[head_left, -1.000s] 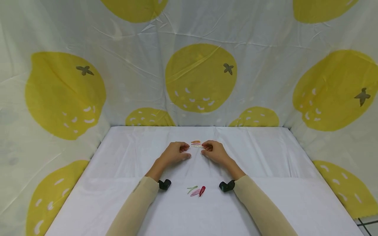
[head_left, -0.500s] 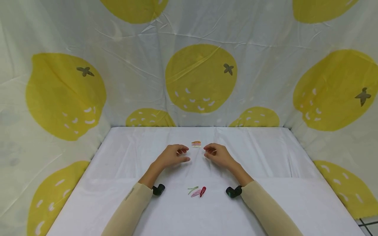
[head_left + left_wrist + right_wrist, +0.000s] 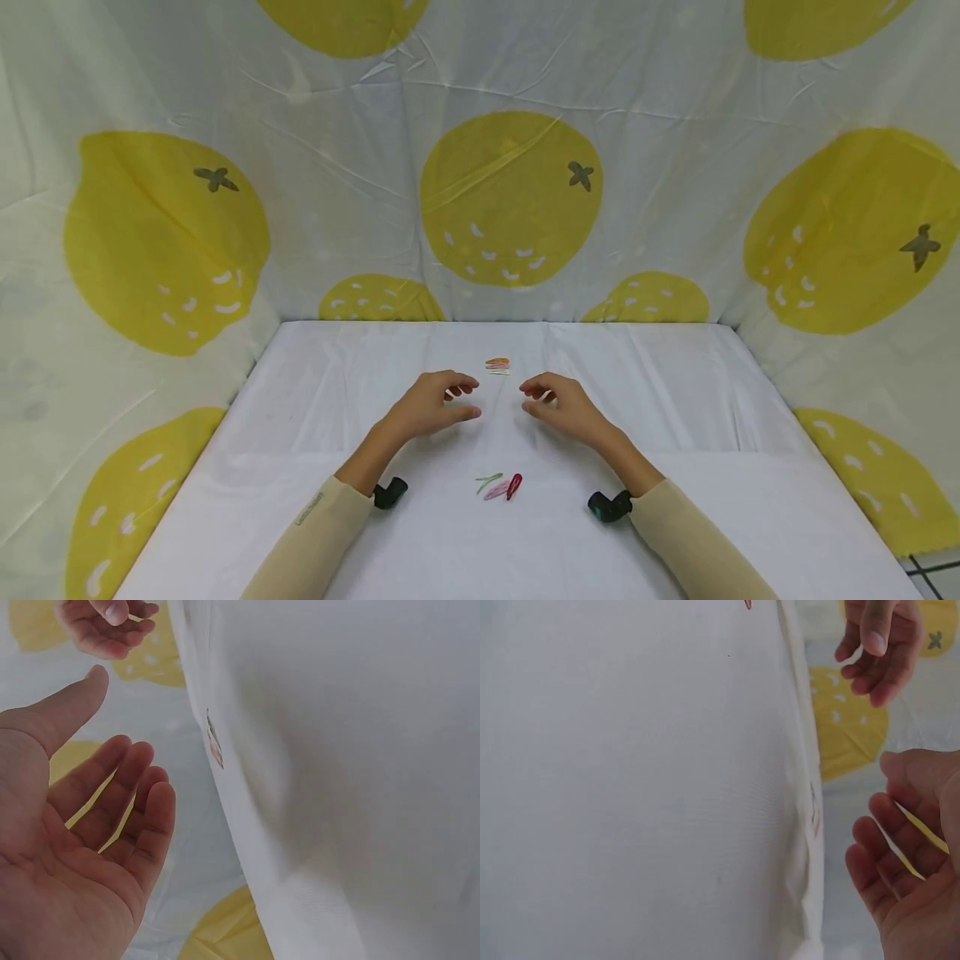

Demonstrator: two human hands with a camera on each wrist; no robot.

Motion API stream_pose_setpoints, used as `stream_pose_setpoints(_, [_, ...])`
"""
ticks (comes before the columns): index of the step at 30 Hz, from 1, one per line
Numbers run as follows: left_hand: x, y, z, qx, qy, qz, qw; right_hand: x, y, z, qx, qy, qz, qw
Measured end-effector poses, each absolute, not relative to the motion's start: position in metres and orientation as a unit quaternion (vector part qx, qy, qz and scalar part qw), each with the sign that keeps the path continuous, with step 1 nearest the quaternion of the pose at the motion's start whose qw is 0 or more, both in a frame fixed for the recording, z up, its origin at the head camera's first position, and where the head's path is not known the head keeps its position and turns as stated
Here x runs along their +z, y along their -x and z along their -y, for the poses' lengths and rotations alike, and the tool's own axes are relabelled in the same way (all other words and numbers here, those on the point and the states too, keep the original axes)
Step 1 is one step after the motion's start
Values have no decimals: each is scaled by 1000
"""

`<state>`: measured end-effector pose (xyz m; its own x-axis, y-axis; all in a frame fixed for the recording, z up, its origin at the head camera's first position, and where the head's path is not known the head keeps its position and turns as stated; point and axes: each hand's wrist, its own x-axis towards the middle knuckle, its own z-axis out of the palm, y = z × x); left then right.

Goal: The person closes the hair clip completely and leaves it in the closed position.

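Observation:
A small row of hair clips (image 3: 497, 366), orange, pink and pale, lies toward the back of the white table. In the head view my left hand (image 3: 435, 403) hovers to the front left of this row, fingers loosely bent and holding nothing. Opposite it, my right hand (image 3: 562, 406) is likewise relaxed with nothing in it. Nearer to me lie a green hair clip (image 3: 489, 481), a pink hair clip (image 3: 497, 490) and a red hair clip (image 3: 513, 486). The left wrist view shows the row of clips (image 3: 214, 739) edge-on past my left hand (image 3: 97, 825).
White cloth covers the table (image 3: 675, 500). Behind it and at both sides hangs a curtain (image 3: 337, 192) printed with big yellow lemons. Dark wrist cameras (image 3: 391, 492) sit at the sleeve cuffs. Floor tiles (image 3: 933, 575) show at the lower right.
Both hands have drawn back toward me from the row of clips and moved a little apart, with fingers spread wider. The clips lie as before.

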<state>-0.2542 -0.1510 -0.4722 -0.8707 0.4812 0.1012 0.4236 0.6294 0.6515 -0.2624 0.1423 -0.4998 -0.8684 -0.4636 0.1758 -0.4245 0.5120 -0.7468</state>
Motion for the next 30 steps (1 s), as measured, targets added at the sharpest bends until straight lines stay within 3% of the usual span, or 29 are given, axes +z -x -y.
stream_pose_setpoints(30, [-472,192,149,351,-318,-878,76,-500,199,-153,-388,390,-834,34])
